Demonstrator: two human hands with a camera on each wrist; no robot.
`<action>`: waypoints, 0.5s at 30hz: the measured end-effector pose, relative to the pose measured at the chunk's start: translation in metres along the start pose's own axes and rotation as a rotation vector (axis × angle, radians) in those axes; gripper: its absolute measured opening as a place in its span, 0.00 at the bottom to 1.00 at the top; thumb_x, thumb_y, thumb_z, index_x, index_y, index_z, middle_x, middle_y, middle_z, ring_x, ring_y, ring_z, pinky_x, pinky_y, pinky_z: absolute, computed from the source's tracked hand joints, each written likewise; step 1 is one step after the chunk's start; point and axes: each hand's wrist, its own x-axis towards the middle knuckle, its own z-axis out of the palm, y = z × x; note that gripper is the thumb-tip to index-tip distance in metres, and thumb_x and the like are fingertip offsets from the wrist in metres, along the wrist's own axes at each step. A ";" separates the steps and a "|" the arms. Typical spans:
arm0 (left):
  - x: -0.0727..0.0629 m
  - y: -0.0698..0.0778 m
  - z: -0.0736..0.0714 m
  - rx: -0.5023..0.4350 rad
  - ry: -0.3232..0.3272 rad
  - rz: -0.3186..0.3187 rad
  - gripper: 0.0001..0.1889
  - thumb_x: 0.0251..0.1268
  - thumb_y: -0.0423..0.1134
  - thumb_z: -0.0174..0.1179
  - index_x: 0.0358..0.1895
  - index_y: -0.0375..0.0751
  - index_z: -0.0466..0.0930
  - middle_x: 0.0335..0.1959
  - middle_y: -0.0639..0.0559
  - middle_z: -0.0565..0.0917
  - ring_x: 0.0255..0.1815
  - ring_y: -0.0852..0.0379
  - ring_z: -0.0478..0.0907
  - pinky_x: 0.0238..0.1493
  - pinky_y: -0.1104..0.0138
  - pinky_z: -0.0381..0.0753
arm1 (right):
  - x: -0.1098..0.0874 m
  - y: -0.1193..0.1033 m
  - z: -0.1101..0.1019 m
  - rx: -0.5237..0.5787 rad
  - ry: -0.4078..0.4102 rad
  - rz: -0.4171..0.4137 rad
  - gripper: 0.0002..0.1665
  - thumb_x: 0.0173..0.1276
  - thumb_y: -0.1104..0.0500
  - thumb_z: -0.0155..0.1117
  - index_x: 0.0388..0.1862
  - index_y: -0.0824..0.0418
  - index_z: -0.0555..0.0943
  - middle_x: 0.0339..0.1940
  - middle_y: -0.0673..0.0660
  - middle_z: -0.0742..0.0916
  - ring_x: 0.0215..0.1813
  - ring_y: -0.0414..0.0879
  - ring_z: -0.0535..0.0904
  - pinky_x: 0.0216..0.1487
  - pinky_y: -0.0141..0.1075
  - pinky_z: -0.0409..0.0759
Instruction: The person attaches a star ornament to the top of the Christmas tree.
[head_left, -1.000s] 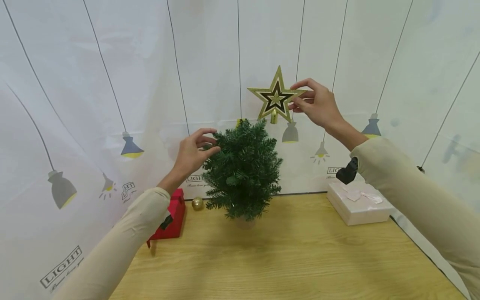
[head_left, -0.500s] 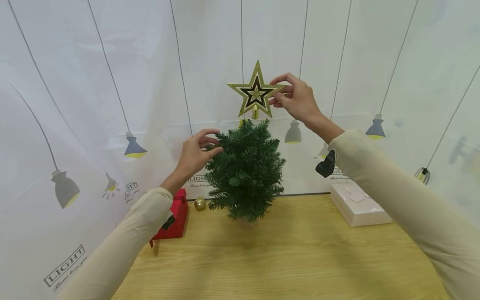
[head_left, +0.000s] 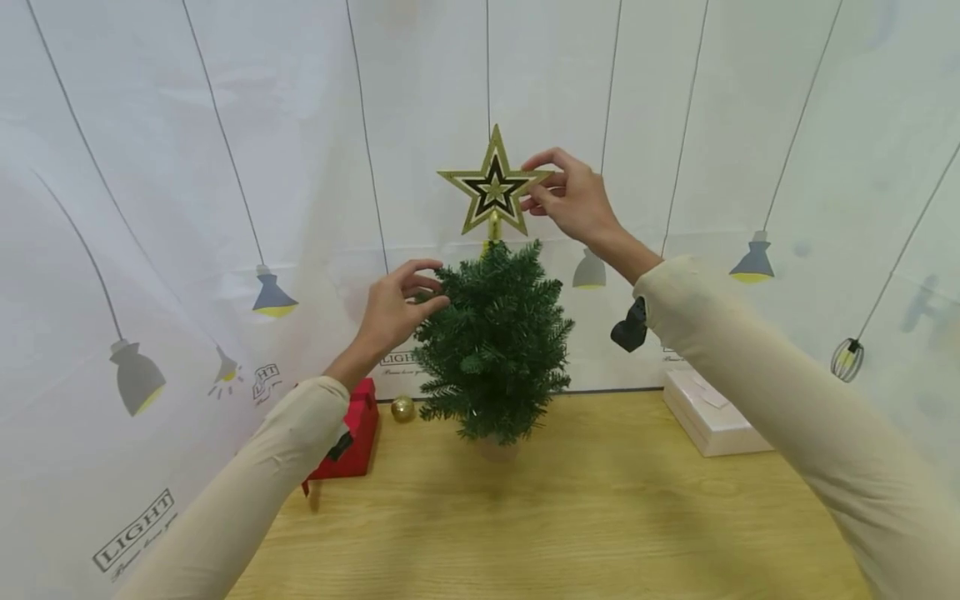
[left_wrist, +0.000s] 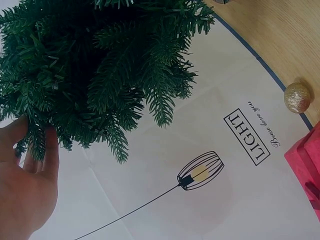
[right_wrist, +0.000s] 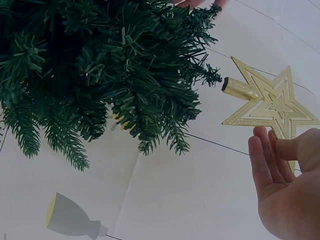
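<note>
A flat gold glitter star-shaped tree topper (head_left: 494, 183) with nested black and gold outlines is pinched by one of its side points between the thumb and fingers of the right hand (head_left: 573, 198), and it is held upright directly above the tip of a small dark green artificial fir tree (head_left: 497, 342). The short gold socket at the foot of the star is seen just over the topmost needles; from the right wrist view the socket is apart from the branches. The upper left side of the tree is touched by the left hand (head_left: 393, 305), whose fingers (left_wrist: 49, 150) are loosely curved and laid against the outer needles, with nothing gripped. The tree is set at the back of a light wooden surface (head_left: 585, 533), close to a white backdrop sheet printed with hanging lamps (head_left: 225, 167). A red gift box (head_left: 352, 437) is placed to the left of the tree, and a small gold glitter bauble (head_left: 402, 408) is seen between the box and the tree. A pale pink gift box (head_left: 712, 421) is placed to the right, well apart from the tree. Both arms are covered in cream sleeves.
</note>
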 end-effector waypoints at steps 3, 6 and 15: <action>0.000 0.000 0.001 0.002 0.002 0.000 0.27 0.66 0.35 0.73 0.67 0.48 0.79 0.50 0.42 0.89 0.56 0.44 0.87 0.61 0.51 0.83 | 0.001 0.002 0.003 0.001 -0.002 -0.006 0.16 0.81 0.65 0.57 0.64 0.60 0.78 0.50 0.67 0.89 0.43 0.44 0.89 0.52 0.38 0.87; 0.000 0.001 0.001 0.004 0.002 -0.005 0.27 0.66 0.35 0.73 0.68 0.48 0.79 0.50 0.42 0.89 0.55 0.44 0.87 0.60 0.51 0.83 | 0.000 0.004 0.005 0.004 -0.008 -0.004 0.16 0.81 0.66 0.57 0.63 0.60 0.78 0.50 0.67 0.90 0.44 0.48 0.90 0.51 0.36 0.87; 0.001 0.002 0.003 -0.002 0.000 -0.016 0.27 0.66 0.35 0.73 0.67 0.48 0.79 0.50 0.43 0.89 0.56 0.45 0.86 0.61 0.52 0.83 | -0.006 0.010 0.008 -0.029 -0.030 -0.011 0.15 0.81 0.66 0.56 0.63 0.60 0.79 0.48 0.67 0.90 0.43 0.48 0.90 0.50 0.38 0.88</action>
